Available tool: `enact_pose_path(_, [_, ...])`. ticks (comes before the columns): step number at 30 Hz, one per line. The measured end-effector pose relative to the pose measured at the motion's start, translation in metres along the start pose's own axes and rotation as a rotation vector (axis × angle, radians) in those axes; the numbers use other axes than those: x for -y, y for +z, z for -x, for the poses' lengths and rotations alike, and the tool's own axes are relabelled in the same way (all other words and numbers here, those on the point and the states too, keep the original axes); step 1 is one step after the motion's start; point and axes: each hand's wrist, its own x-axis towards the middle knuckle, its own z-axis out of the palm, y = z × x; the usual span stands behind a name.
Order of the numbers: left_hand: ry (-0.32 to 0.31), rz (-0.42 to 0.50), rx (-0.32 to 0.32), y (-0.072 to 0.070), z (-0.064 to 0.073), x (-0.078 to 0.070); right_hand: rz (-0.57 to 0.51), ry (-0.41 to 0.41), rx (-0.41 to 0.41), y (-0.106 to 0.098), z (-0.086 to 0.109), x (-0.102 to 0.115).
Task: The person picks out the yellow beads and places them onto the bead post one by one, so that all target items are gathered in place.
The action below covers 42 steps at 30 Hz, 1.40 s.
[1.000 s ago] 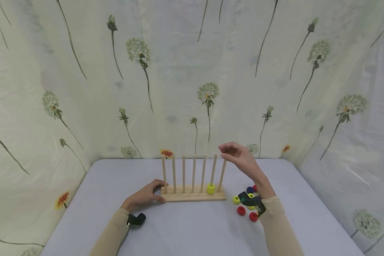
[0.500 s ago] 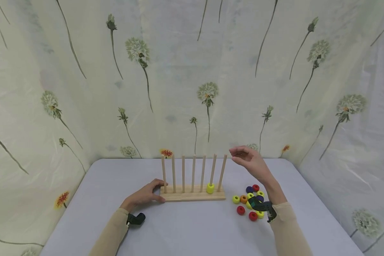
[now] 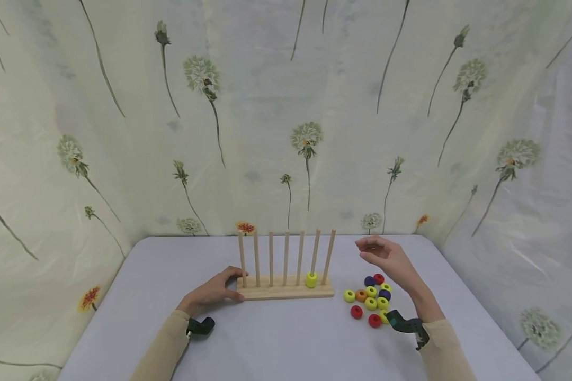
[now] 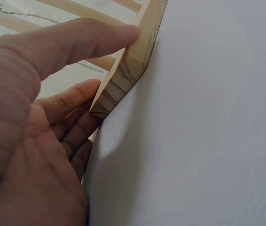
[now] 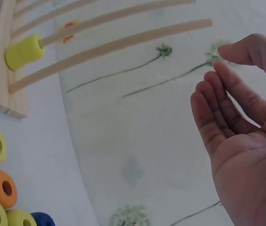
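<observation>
A wooden peg rack with several upright pegs stands in the middle of the table. My left hand grips its left end, thumb on the front edge and fingers behind, as the left wrist view shows. What look like two stacked yellow beads sit at the bottom of the second peg from the right. My right hand hovers above the table, right of the rack, with nothing between its loosely bent fingers. Below it lie loose beads, among them an orange bead and a red bead.
Yellow, red and dark blue beads lie grouped on the white table, right of the rack. A flower-patterned curtain hangs behind and at both sides. Each wrist wears a small black camera.
My right hand has moved away from the rightmost peg, rightward and a little down, uncovering more of the loose beads. The left hand keeps its hold on the rack.
</observation>
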Motion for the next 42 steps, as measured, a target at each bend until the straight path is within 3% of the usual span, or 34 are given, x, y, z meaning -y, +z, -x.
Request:
enact_pose_path(22, [-0.029, -0.005, -0.017, 0.001, 0.003, -0.002, 0.082, 0.178, -0.019, -0.03, 0.047, -0.08])
enact_pose_path(42, [-0.028, 0.005, -0.012, 0.0, 0.001, -0.005, 0.115, 0.262, -0.061, -0.041, 0.052, -0.116])
